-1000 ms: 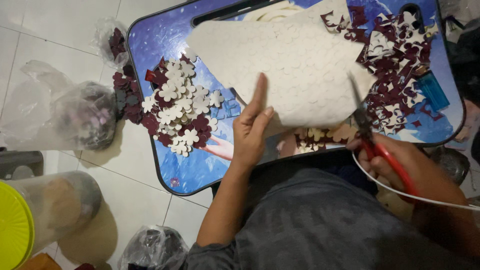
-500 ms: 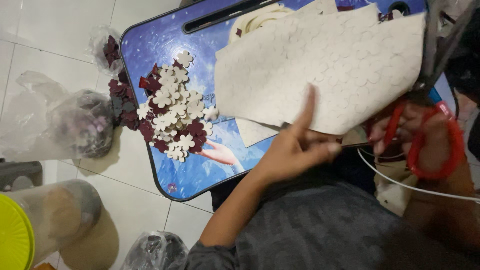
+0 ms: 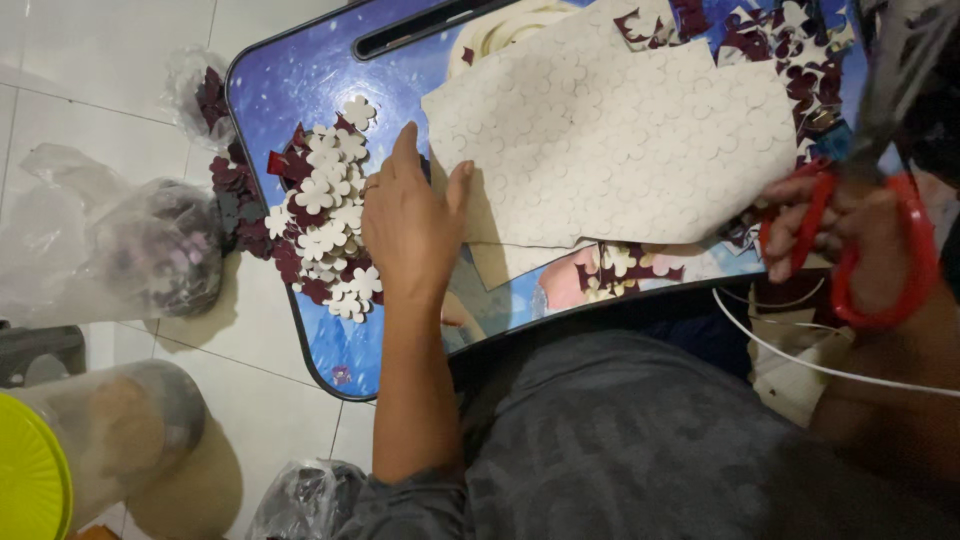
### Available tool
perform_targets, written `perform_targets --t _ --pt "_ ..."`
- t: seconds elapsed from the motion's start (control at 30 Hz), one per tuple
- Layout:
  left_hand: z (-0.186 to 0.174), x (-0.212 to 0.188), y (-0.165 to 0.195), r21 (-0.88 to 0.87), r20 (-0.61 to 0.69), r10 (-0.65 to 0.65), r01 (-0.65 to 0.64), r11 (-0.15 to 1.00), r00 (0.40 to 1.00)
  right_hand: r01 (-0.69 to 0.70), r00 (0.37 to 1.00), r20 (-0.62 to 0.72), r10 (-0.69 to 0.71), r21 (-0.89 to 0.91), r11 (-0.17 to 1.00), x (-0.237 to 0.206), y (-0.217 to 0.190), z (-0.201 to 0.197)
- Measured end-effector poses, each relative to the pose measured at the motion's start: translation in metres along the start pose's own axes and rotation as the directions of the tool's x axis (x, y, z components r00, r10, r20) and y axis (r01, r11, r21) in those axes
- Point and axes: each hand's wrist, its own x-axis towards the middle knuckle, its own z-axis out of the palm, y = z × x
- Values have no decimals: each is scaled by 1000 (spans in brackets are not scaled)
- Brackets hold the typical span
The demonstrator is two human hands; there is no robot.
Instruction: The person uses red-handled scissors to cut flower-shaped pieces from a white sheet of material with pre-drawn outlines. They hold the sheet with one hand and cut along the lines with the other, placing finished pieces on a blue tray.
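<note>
Head view: left hand (image 3: pixel 410 225) lies flat, fingers spread and open, gripping nothing. It presses on the blue printed counter (image 3: pixel 300 80) at centre frame, thumb touching the left edge of the cream foam sheet embossed with flower shapes (image 3: pixel 620 140). That sheet fills the upper middle, with a second sheet edge poking out underneath. Right hand (image 3: pixel 850 240), right edge of frame, is closed through the loops of the red-handled scissors (image 3: pixel 880 250); blades point up and are motion-blurred, so I can't tell if they're parted. Pile of cream and maroon flower cut-outs (image 3: pixel 320 220) sits just left of the left hand; more maroon scraps (image 3: pixel 770 40) upper right. Clear plastic bags (image 3: pixel 150 240) lie on the tiled floor, left.

To do it well, I'd pin the sheet flat near the cut line, keep fingers off the blade path, and follow the embossed outlines.
</note>
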Motion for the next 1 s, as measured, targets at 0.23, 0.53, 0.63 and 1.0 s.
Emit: perform_targets --t 0.23,0.53,0.63,1.0 --pt "5 8 5 -580 347 -135 326 747 928 4 999 51 1 -94 996 -5 18 4" --pt "2 -20 -12 -659 217 261 -56 750 941 -29 999 38 34 -121 992 -10 9 14" --pt "-5 -37 -18 -469 258 94 40 882 961 -65 995 65 73 -118 991 -17 -3 19" --pt "-4 -80 -48 -484 -145 -98 16 875 985 59 831 539 -139 162 985 -25 12 40"
